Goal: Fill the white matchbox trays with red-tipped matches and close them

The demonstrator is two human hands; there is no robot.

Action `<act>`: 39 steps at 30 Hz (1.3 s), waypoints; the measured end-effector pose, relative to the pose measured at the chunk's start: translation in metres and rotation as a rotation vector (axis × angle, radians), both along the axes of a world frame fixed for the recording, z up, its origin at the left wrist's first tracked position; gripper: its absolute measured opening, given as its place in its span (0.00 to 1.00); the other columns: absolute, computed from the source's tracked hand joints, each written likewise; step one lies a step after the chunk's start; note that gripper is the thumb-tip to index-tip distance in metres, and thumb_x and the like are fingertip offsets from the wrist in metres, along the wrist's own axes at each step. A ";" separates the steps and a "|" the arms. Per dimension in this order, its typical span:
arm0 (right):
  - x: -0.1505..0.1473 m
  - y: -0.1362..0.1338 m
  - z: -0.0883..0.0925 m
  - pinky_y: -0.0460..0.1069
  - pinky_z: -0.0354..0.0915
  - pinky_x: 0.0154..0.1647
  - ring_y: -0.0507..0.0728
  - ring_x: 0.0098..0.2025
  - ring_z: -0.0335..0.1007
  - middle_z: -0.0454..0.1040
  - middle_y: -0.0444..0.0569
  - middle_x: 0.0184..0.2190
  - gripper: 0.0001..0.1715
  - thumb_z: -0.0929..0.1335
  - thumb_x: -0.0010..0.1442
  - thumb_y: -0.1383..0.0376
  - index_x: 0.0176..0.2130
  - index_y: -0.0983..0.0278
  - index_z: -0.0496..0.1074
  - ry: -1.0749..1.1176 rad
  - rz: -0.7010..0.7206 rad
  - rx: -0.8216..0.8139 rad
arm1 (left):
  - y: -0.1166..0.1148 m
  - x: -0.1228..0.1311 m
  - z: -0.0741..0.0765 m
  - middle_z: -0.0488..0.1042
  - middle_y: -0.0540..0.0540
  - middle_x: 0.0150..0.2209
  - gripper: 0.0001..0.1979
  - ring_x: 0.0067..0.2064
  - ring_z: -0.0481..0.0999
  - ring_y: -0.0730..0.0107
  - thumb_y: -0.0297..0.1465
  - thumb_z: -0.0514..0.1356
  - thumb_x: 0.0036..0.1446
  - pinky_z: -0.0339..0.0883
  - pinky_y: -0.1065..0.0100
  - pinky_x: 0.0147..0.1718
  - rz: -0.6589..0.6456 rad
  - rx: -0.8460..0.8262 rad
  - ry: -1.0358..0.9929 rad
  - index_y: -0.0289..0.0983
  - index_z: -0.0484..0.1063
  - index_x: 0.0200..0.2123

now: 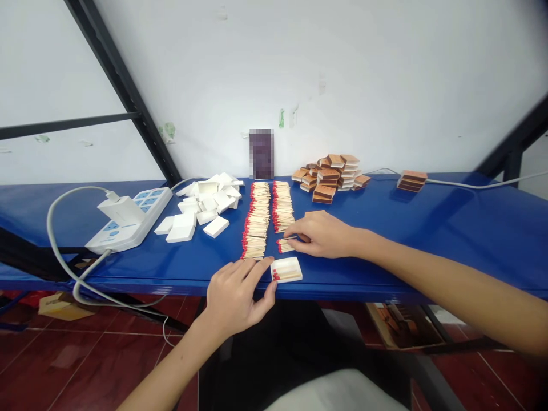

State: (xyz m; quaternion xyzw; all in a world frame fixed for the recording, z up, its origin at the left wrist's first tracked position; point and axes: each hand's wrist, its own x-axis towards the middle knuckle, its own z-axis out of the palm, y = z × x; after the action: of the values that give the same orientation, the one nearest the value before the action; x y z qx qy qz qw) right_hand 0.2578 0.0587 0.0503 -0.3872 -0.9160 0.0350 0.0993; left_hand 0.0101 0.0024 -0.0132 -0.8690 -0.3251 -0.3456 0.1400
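Note:
A white matchbox tray (293,269) with a few red-headed matches lies near the table's front edge. My left hand (240,294) holds its left end between thumb and forefinger. My right hand (323,235) is at a small group of matches (286,245) just behind the tray, fingertips closed on some of them. Behind lie two long rows of matches, a left row (257,220) and a right row (282,205), red heads to the left. An orange piece (315,213) shows partly behind my right hand.
White trays (208,202) are heaped at the left, beside a power strip (128,222) with a charger and cable. Orange matchbox sleeves (331,174) are piled at the back right; a small stack (411,180) stands farther right. A dark pixelated object (261,154) leans against the wall.

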 end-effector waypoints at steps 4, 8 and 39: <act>0.003 -0.001 0.000 0.49 0.51 0.34 0.52 0.24 0.62 0.74 0.46 0.22 0.21 0.62 0.69 0.54 0.47 0.63 0.78 -0.074 0.046 0.018 | 0.000 0.000 -0.001 0.80 0.45 0.36 0.14 0.34 0.80 0.60 0.34 0.58 0.63 0.69 0.62 0.32 -0.002 0.008 -0.006 0.36 0.73 0.50; 0.003 -0.002 0.003 0.49 0.53 0.35 0.54 0.26 0.64 0.76 0.47 0.23 0.23 0.64 0.66 0.53 0.50 0.66 0.77 -0.087 0.074 -0.001 | 0.000 0.000 0.000 0.80 0.45 0.35 0.14 0.34 0.80 0.60 0.34 0.58 0.63 0.69 0.62 0.31 0.000 0.011 -0.004 0.36 0.73 0.50; -0.005 -0.019 -0.003 0.52 0.61 0.40 0.58 0.39 0.70 0.74 0.53 0.36 0.17 0.60 0.73 0.67 0.39 0.68 0.75 -0.242 0.151 0.196 | -0.003 -0.001 0.009 0.82 0.45 0.38 0.13 0.34 0.81 0.59 0.36 0.59 0.64 0.74 0.61 0.32 -0.030 -0.173 -0.077 0.39 0.72 0.50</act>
State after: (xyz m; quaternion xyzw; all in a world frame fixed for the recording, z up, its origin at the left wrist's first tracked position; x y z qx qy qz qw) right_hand 0.2524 0.0402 0.0473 -0.3073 -0.9467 -0.0942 0.0230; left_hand 0.0090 -0.0008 -0.0039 -0.8688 -0.3456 -0.3516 0.0467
